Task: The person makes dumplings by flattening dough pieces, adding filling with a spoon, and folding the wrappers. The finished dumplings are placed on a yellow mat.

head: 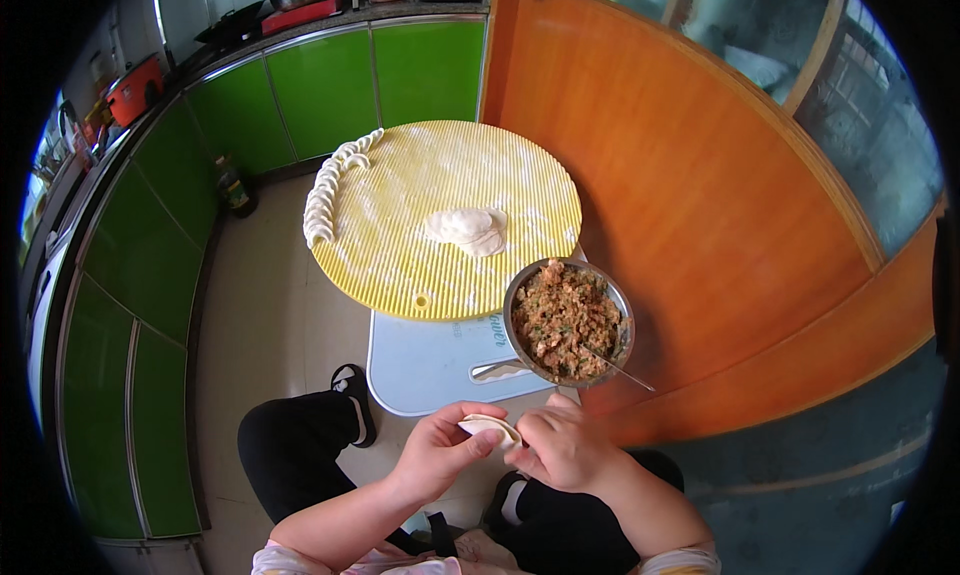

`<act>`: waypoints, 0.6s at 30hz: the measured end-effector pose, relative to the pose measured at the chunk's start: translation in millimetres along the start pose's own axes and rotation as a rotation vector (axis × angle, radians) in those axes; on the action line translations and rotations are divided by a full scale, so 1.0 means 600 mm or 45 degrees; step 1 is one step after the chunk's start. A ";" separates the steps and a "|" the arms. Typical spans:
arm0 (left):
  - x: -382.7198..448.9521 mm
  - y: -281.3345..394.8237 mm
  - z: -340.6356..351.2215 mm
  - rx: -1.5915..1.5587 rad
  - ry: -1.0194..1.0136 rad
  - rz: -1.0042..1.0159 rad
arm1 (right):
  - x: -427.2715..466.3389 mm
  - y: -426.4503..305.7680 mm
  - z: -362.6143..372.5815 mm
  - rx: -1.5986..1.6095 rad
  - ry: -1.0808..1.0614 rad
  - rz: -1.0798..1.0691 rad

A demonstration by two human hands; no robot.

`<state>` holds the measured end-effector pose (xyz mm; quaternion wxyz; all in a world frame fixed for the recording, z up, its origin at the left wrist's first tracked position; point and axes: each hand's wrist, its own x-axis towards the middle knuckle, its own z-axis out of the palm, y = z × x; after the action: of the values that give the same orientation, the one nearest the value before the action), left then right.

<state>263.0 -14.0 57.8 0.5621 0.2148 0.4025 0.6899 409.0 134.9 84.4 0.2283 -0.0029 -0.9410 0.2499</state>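
Between my hands, above my lap, is a folded dumpling (489, 429). My left hand (442, 447) holds its left part between thumb and fingers. The fingers of my right hand (559, 444) pinch its right end. Ahead lies a round yellow ridged board (390, 267) dusted with flour. A small pile of dumpling wrappers (466, 228) rests near its middle, and folded dumplings (322, 196) line its left rim. A steel bowl (513, 342) of minced filling (566, 316) stands at the board's near right, with a metal utensil handle (630, 378) leaning over its rim.
Under the board is a light-blue folding table or stool top (420, 361) with a handle slot. An orange wooden panel (697, 200) rises close on the right. Green cabinets (322, 87) run along the left and back. A dark bottle (234, 189) stands on the floor.
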 end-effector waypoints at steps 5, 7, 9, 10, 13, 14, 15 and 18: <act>0.000 -0.010 -0.009 -0.047 -0.033 0.017 | 0.001 -0.001 0.001 -0.023 0.005 -0.066; -0.001 -0.009 -0.010 0.005 -0.026 0.044 | -0.002 0.004 -0.003 -0.025 -0.041 -0.067; -0.003 -0.005 -0.008 0.063 -0.034 0.078 | 0.000 -0.001 -0.017 0.033 -0.088 -0.008; -0.003 -0.001 -0.003 0.095 -0.046 0.098 | 0.002 -0.004 -0.022 0.065 -0.112 0.023; -0.004 0.002 -0.003 0.165 -0.067 0.099 | 0.004 -0.001 -0.015 -0.006 -0.084 -0.004; -0.005 0.003 -0.004 0.184 -0.072 0.089 | 0.005 -0.003 -0.015 -0.007 -0.040 -0.016; -0.004 0.003 -0.003 0.206 -0.079 0.116 | 0.008 -0.005 -0.018 -0.008 0.001 -0.029; -0.001 0.003 0.002 0.202 -0.100 0.152 | 0.007 -0.001 -0.014 -0.010 -0.002 -0.080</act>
<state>263.3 -14.4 59.9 0.5166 0.3091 0.4202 0.6790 409.3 138.9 93.1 0.2351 0.0260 -0.9418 0.2388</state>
